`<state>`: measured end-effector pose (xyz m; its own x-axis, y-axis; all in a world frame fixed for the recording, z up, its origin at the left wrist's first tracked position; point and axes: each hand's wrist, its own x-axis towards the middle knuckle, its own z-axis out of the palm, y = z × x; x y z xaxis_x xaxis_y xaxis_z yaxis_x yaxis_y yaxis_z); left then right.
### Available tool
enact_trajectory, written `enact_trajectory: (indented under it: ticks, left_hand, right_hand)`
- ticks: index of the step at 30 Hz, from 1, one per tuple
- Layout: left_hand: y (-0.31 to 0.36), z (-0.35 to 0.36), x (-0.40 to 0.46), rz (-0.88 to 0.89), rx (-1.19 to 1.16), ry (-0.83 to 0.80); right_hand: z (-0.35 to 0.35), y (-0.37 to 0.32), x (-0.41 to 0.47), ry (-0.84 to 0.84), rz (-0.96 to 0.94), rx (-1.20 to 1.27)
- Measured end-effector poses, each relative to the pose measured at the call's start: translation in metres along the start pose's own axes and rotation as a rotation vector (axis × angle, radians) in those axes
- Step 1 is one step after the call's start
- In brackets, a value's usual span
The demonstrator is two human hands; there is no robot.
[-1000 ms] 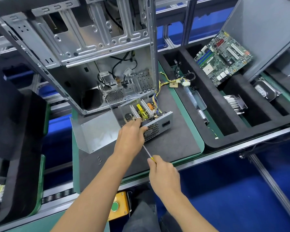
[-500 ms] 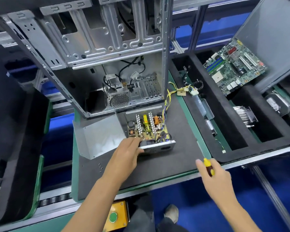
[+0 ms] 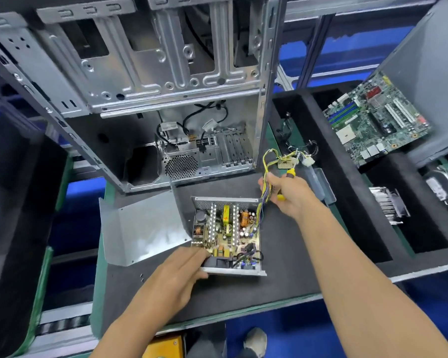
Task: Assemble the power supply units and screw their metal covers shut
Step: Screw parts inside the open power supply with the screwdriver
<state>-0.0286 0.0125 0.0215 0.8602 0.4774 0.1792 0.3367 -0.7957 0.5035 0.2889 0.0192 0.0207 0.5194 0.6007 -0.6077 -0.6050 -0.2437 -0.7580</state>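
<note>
The open power supply unit (image 3: 228,235) lies flat on the dark mat, circuit board facing up. My left hand (image 3: 181,270) holds its near left corner, fingers over the front wall. My right hand (image 3: 287,192) grips the yellow-handled screwdriver (image 3: 290,173) and also holds the unit's cable bundle (image 3: 269,161) just beyond the unit's far right corner. The bent metal cover (image 3: 142,228) lies loose on the mat to the left of the unit.
An empty computer case (image 3: 150,81) stands open behind the mat. Small screws (image 3: 141,277) lie on the mat near my left wrist. To the right, a black foam tray (image 3: 308,117) holds a motherboard (image 3: 373,120), a heatsink (image 3: 388,205) and a drive (image 3: 442,187).
The unit went from tilted on edge to flat on the mat. My right hand took the screwdriver off the unit, swung right, then reached forward and took the cable bundle.
</note>
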Motion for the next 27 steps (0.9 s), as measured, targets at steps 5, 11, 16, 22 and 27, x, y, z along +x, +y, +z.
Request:
enact_trajectory:
  ticks: [5, 11, 16, 22, 27]
  left_hand:
    - [-0.001, -0.004, 0.003, 0.016, -0.022, -0.02]
    - [-0.002, -0.007, 0.005, 0.019, -0.04, -0.057]
    - [-0.001, -0.006, 0.004, -0.004, -0.041, -0.04]
    - [-0.003, -0.007, 0.004, -0.004, -0.046, -0.054]
    - [-0.002, -0.01, 0.007, 0.018, -0.021, -0.07]
  right_hand:
    - [0.005, 0.001, -0.001, -0.183, -0.129, -0.066]
    - [0.014, 0.005, 0.002, -0.112, -0.225, -0.51]
    - [0.01, -0.007, -0.009, 0.018, -0.351, -0.919]
    - [0.002, -0.03, -0.02, -0.154, -0.053, -0.638]
    - [0.015, -0.025, -0.021, -0.111, -0.114, -0.709]
